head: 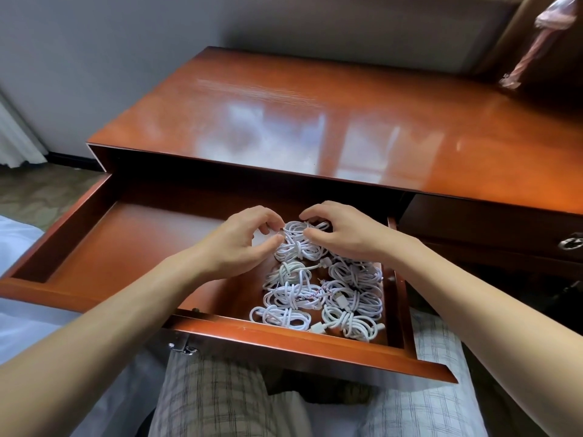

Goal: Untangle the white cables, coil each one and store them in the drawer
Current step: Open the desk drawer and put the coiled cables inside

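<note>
Both hands reach into the open drawer [284,340] and meet over one coiled white cable [301,247]. The left hand [239,241] has its fingers [268,219] curled in narrowly, fingertips and thumb pinching the coil's left edge. The right hand [342,236] hooks its fingers over the coil's far side, with the thumb against its right edge, so the bundle sits held between the two sets of fingertips. Whether it rests on the drawer floor or is lifted slightly cannot be told. Just nearer the person than the fingers lie the other coiled cables [353,298], several knotted white bundles in two rows near the drawer's right wall, some with plugs showing. Beyond the fingertips, the glossy red-brown desk top [315,121] reflects light. Well to the right of the right fingers is a closed drawer with a metal handle [572,242]. Back from the fingers, below the forearms and under the drawer front, are plaid trousers [205,389].
</note>
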`<state>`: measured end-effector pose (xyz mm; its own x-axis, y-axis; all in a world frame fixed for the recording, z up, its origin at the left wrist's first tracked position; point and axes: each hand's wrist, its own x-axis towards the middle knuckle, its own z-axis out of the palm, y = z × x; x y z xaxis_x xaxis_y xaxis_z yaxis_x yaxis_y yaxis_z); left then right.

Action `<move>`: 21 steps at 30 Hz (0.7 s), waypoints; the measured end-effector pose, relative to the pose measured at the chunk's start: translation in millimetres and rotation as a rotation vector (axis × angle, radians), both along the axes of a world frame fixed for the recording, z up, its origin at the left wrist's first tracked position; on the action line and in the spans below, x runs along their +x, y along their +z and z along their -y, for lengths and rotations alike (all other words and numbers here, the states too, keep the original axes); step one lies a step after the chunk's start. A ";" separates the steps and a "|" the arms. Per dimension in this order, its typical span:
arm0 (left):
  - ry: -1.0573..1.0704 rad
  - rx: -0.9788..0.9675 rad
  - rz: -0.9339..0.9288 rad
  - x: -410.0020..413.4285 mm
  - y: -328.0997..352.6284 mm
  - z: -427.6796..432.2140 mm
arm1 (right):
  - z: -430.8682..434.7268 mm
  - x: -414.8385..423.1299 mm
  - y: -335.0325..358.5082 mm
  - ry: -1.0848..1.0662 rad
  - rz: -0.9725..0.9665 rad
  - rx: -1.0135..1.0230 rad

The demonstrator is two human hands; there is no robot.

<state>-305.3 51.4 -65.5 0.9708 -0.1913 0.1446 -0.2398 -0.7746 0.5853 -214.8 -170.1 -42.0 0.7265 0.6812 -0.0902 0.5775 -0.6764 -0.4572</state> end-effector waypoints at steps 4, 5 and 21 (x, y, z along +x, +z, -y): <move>0.032 0.123 0.018 -3.3 5.8 0.2 | 5.5 -5.2 3.6 -0.005 0.031 0.005; 0.038 0.158 0.025 -4.1 8.3 0.4 | 7.6 -6.8 5.0 -0.003 0.040 0.001; 0.087 0.311 0.167 -73.3 35.4 -6.6 | 35.1 -72.2 35.2 0.000 0.200 0.090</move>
<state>-378.6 57.9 -30.1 0.9533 -0.1689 0.2504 -0.2376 -0.9312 0.2765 -287.1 -205.2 -6.9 0.7241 0.6796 0.1172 0.6625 -0.6384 -0.3918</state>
